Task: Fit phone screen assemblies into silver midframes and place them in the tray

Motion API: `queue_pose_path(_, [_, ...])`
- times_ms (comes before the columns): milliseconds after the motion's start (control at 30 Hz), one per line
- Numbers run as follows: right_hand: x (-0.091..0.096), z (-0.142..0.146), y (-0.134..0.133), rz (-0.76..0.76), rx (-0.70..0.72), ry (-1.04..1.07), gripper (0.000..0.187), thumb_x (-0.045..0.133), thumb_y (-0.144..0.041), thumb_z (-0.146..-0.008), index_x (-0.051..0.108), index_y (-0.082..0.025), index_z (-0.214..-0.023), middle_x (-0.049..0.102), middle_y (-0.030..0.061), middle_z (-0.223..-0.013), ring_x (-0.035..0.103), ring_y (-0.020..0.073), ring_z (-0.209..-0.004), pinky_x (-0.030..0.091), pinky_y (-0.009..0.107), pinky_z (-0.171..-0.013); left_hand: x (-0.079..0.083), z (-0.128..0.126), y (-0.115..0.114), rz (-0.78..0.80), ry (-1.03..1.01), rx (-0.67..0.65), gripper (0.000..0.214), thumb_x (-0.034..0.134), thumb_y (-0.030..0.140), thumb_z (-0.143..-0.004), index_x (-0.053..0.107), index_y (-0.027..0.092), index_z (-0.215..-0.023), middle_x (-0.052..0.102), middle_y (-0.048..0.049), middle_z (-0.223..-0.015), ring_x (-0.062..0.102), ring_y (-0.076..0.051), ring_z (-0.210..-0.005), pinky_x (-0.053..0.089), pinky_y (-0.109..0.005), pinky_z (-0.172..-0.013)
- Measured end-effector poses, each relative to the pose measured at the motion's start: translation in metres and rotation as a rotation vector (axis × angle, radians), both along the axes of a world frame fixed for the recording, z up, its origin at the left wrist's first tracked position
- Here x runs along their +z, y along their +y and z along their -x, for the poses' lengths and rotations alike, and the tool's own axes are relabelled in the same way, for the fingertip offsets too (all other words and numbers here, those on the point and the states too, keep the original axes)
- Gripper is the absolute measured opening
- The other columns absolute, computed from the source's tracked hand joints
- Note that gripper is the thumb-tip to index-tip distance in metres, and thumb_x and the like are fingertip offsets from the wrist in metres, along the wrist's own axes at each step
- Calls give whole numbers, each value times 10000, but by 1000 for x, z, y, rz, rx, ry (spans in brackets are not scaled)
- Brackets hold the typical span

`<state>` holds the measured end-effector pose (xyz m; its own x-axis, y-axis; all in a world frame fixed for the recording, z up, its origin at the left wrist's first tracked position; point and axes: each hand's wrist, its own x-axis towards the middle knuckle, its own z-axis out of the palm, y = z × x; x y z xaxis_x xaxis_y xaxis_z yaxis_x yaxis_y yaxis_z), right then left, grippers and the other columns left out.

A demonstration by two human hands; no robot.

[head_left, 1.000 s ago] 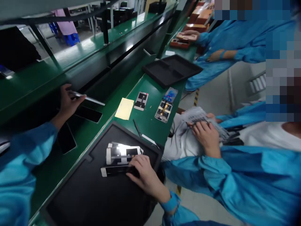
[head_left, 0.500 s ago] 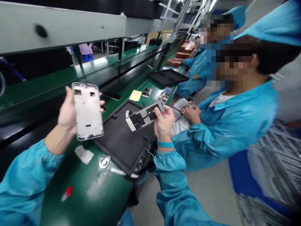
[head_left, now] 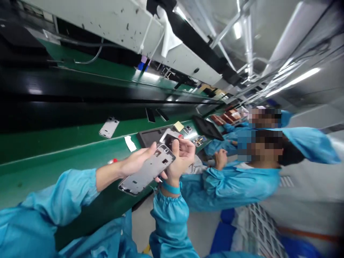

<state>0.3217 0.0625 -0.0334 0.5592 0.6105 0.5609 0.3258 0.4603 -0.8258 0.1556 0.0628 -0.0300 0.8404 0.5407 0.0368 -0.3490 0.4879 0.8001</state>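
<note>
- The long green-topped bench (head_left: 77, 156) runs away in front of me and carries nearly everything, so the parts lie within a forearm's reach.
- Beside me sits a co-worker in a blue smock (head_left: 231, 186).
- The shallow black rimmed tray (head_left: 145, 135) lies on the bench just beyond my hands, probably to keep loose pieces from sliding off.
- My left grip (head_left: 134, 163) pinches the silver-grey rectangular phone frame (head_left: 143, 175) by its long sides, thumb on one edge and fingertips round the other, I judge to leave its broad, cut-out face open to view. It is tilted, raised above the bench.
- My right grip (head_left: 179, 159), a blue band at its wrist, closes on the flat grey panel with dark patches (head_left: 167, 137), thumb over its near end; that seems to leave the far end free, out over the tray. Whether the frame touches this wrist, I cannot tell.
- A second pale-grey rectangular frame (head_left: 109, 127) lies flat on the bench, well apart from my hands, perhaps set aside.
- The square yellow paper (head_left: 178, 126) lies beyond the tray.
- The small red-and-white piece (head_left: 113, 161) lies near my left forearm.
</note>
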Motion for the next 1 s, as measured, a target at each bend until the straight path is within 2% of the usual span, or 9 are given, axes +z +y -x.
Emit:
queue_pose_path(100, [-5, 19, 0, 96, 71, 46, 408, 705, -597, -963, 662, -214, -1096, 768, 89, -1089, 771, 212, -960, 650, 374, -883, -15, 19, 1, -237, 121, 214, 948, 435, 932, -929, 676, 144, -1396, 786, -186, -1126, 760, -263, -843, 613, -357, -712])
queue_pose_path(167, [-6, 31, 2, 130, 124, 89, 439, 744, -598, -938, 677, -211, -1133, 777, 111, -1163, 777, 226, -1029, 659, 396, -922, -23, 28, 4, -481, 202, 340, 948, 411, 894, -968, 545, 186, -1584, 666, -225, -1456, 743, -341, -1145, 632, -465, -939])
queue_pose_path(233, [-6, 43, 5, 117, 172, 138, 459, 793, -598, -900, 675, -207, -1109, 781, 118, -1169, 777, 245, -1089, 661, 422, -962, -29, 34, 7, -730, 275, 427, 898, 376, 823, -1026, 445, 198, -1667, 423, -220, -1712, 536, -392, -1495, 477, -547, -1228])
queue_pose_path(333, [-4, 56, 14, 70, 239, 220, 453, 786, -627, -893, 633, -218, -1015, 771, 85, -1081, 773, 232, -1046, 662, 421, -942, -36, 40, 10, -944, 352, 453, 847, 360, 735, -1076, 371, 164, -1702, 270, -217, -1788, 276, -369, -1669, 260, -549, -1372])
queue_pose_path(433, [-10, 61, 22, 54, 295, 268, 436, 745, -639, -919, 589, -232, -934, 720, 35, -974, 742, 194, -956, 644, 401, -939, -41, 48, 14, -980, 361, 475, 750, 384, 674, -1097, 461, 171, -1648, 365, -220, -1742, 361, -363, -1632, 298, -558, -1357])
queue_pose_path(600, [-47, 56, 21, 186, 327, 25, 395, 563, -615, -1041, 611, -224, -1010, 679, 118, -1294, 687, 233, -1197, 582, 442, -1062, -48, 82, 33, -608, 362, 772, 695, 655, 735, -963, 725, 167, -1358, 695, -192, -1413, 708, -357, -1246, 573, -493, -1115])
queue_pose_path(733, [-103, 64, 12, 554, 497, -472, 434, 452, -558, -1094, 616, -219, -878, 660, 152, -1272, 653, 273, -1240, 558, 453, -1060, -46, 120, 49, -255, 402, 941, 842, 397, 818, -1027, 705, 71, -1263, 788, -189, -983, 753, -260, -758, 625, -362, -683])
queue_pose_path(867, [-145, 85, 8, 708, 544, -558, 373, 634, -492, -1027, 626, -212, -781, 648, 161, -1227, 598, 334, -1259, 503, 519, -1080, -29, 136, 50, 201, 157, 860, 814, 315, 770, -1071, 718, 69, -1162, 811, -207, -923, 766, -263, -672, 601, -322, -577])
queue_pose_path(1000, [-152, 88, 13, 716, 506, -502, 393, 708, -524, -963, 594, -211, -755, 633, 168, -1214, 558, 363, -1245, 476, 561, -1082, -8, 129, 41, 273, -33, 663, 830, 164, 693, -1109, 676, 75, -1322, 809, -215, -935, 782, -293, -686, 619, -350, -567])
